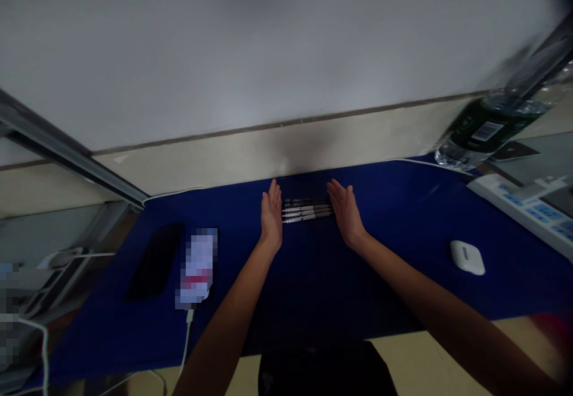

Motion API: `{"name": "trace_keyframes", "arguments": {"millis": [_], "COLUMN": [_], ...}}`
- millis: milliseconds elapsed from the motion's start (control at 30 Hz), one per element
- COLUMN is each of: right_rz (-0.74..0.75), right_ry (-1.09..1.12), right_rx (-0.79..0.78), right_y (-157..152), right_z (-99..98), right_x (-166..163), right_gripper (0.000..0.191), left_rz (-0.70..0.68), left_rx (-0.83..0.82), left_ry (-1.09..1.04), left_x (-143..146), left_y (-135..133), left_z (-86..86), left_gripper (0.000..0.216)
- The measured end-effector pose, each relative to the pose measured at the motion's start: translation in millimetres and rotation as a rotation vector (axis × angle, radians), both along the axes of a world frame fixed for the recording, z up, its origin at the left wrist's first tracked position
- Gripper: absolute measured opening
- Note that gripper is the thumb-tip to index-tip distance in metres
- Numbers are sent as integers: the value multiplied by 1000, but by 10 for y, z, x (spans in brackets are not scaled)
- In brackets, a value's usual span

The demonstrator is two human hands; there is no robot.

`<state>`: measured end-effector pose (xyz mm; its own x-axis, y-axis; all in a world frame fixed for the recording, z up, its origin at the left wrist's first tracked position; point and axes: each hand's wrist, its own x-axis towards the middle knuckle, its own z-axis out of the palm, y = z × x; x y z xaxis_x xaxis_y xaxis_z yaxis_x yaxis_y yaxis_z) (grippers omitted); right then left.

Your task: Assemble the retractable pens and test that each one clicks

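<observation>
Open, spread left hand (271, 215) and right hand (345, 212) flank the row of pens (307, 210) at centre frame — palms inward (no pinch), evenly placed, a good square approach.

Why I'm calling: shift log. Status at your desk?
Left hand open. Right hand open. Black-and-white pens between them, on blue mat. Nothing in the way.

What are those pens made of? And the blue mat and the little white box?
The pens look like shiny black and white plastic, because light glints along them; tiny metal bits are too small to tell. The blue mat looks like rubber or cloth, since it's mostly dull. The white earbud case looks like smooth plastic, with a soft gleam.
</observation>
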<state>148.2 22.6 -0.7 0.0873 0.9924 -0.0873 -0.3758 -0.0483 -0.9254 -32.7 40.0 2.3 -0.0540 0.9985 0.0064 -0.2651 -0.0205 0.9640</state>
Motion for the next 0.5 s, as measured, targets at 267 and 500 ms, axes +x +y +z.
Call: {"name": "trace_keyframes", "arguments": {"millis": [267,500], "right_rz": [3,2], "right_ry": [-15,-25], "right_rx": [17,0], "right_y": [2,0], "right_z": [-13,-8], "right_x": [6,-4], "right_gripper": [73,70], "left_rz": [12,23], "left_rx": [-37,-9], "left_ry": [2,-10], "left_x": [12,17], "left_y": [-18,-23], "left_z": [5,8], "left_gripper": [59,57]}}
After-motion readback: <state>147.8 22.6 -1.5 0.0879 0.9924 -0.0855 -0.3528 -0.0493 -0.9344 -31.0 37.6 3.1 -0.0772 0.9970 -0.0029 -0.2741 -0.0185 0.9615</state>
